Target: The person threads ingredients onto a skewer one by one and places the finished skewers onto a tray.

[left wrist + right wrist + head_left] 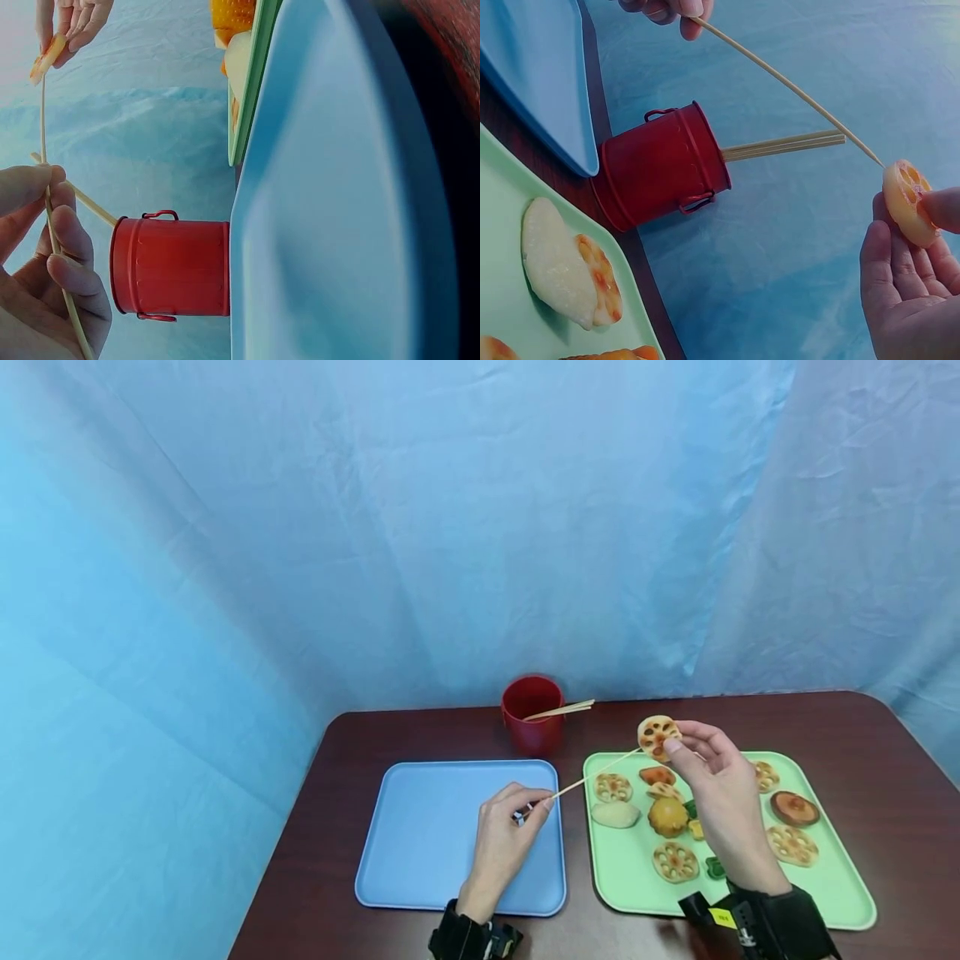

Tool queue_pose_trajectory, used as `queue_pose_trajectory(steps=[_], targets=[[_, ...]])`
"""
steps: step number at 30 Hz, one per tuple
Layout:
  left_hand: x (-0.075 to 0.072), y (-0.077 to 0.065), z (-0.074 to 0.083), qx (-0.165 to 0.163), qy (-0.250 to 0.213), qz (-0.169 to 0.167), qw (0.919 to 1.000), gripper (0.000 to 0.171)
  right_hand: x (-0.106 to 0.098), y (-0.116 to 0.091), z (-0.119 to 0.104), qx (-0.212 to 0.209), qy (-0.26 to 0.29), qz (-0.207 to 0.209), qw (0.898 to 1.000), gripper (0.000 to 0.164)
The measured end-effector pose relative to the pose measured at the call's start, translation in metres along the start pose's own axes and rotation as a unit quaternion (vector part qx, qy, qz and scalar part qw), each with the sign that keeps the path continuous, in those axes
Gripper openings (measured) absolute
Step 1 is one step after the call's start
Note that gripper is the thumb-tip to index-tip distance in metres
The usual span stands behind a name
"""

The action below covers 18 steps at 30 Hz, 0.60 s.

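Observation:
Over the blue tray (416,835), my left hand (501,835) pinches a thin wooden skewer (597,772) between thumb and fingers. The skewer slants up to the right. My right hand (722,802) holds a browned lotus root slice (657,737) by its edge, thumb on one face and fingers behind, above the far side of the green tray (633,889). In the right wrist view the skewer's pointed end meets the rim of the lotus root slice (906,206); whether it has entered cannot be told.
A red bucket (532,731) with several skewers (562,710) leaning in it stands behind the trays. On the green tray lie more lotus root slices (676,862), a pale oval slice (616,814), a yellow rounded piece (667,817) and a brown round slice (795,808). A blue curtain (480,543) hangs behind.

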<state>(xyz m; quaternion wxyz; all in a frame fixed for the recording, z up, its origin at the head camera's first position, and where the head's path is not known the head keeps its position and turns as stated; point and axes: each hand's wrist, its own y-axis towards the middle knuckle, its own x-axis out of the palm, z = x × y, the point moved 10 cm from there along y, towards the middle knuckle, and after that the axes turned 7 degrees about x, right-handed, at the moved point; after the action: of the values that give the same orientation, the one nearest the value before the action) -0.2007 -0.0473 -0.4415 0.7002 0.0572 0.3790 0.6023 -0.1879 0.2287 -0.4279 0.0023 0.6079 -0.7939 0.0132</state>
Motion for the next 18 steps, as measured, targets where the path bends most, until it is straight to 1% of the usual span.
queue_pose_trajectory(steps=[5,10,12,16,18], targets=[[0.001,0.0,-0.001,-0.002,0.005,0.002,1.0,0.01,0.0,0.001,0.001,0.001,0.008,-0.005,1.0,0.042],[0.003,0.001,-0.001,-0.01,0.003,-0.003,0.9999,0.01,0.005,0.001,0.001,0.0,0.029,-0.016,0.999,0.041],[0.004,0.001,-0.002,-0.02,0.0,-0.005,0.9998,0.01,0.008,0.001,0.003,0.003,0.042,-0.025,0.999,0.041],[0.002,-0.001,-0.005,-0.046,-0.006,0.001,0.9989,0.008,0.012,0.001,0.004,0.006,0.045,-0.03,0.999,0.04],[0.001,-0.002,-0.006,-0.053,-0.006,0.004,0.9986,0.006,0.012,0.001,0.004,0.009,0.042,-0.03,0.999,0.041]])
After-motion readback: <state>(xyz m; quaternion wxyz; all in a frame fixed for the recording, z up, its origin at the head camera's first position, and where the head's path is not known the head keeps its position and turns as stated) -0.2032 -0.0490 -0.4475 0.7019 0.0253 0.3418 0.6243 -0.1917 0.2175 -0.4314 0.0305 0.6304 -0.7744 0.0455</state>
